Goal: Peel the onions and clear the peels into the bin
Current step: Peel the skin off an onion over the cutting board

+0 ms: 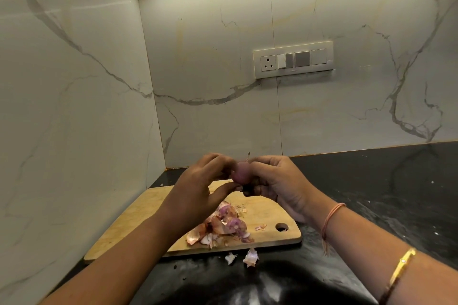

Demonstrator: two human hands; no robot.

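Small red onion [240, 174]: was pinched between left hand [198, 190] and right hand [275, 181] above cutting board [138, 210]. Peeling seemed best done over peel pile [223, 226], sparing the bench [371, 193].

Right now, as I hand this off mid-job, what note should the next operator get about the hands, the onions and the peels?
Left hand and right hand: both grip one small onion, held above the cutting board.
Peels lie piled on the board; two stray bits on the countertop in front of it.
Done: some peeling. Left: finish this onion, bin all peels. No bin in view.
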